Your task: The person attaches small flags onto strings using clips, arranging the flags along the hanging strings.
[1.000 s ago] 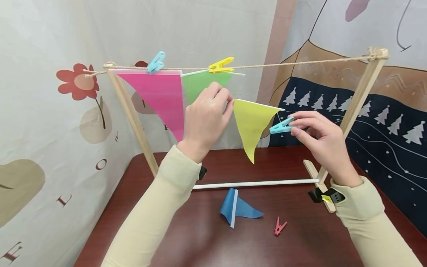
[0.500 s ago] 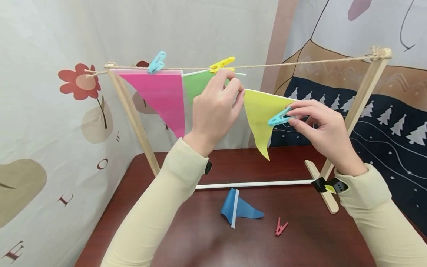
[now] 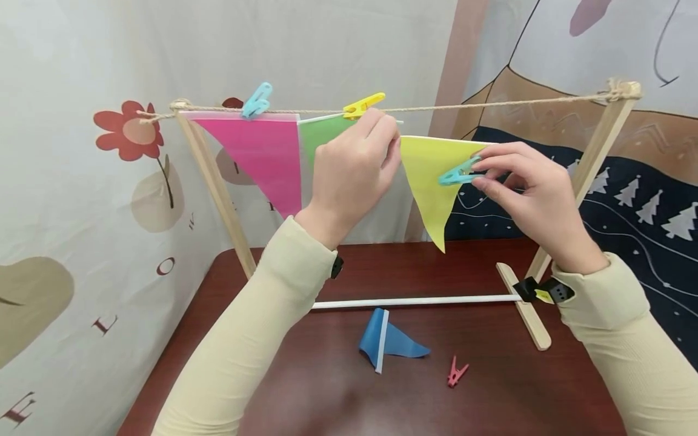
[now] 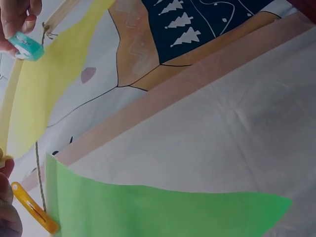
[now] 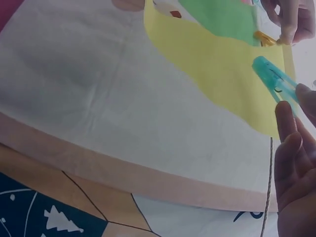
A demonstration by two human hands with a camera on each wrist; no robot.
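Note:
In the head view my left hand (image 3: 354,172) pinches the upper left corner of a yellow triangular flag (image 3: 428,172), which hangs just below the twine (image 3: 501,103). My right hand (image 3: 537,194) pinches a light blue clothespin (image 3: 457,174) in front of the flag's right part. Left of it, a pink flag (image 3: 267,154) hangs under another blue clothespin (image 3: 256,101). A green flag (image 3: 322,133), partly behind my left hand, hangs under a yellow clothespin (image 3: 364,106). The right wrist view shows the held clothespin (image 5: 271,76) near the yellow flag (image 5: 222,89).
Wooden posts (image 3: 605,136) hold the twine at both ends, joined low down by a white rod (image 3: 420,300). On the dark red table (image 3: 305,387) lie a folded blue flag (image 3: 376,342) and a red clothespin (image 3: 456,371). Printed cloth (image 3: 371,48) hangs behind.
Both hands have risen toward the twine. The yellow flag has moved up and right, its top edge now more level. The held blue clothespin has risen and now overlaps the flag.

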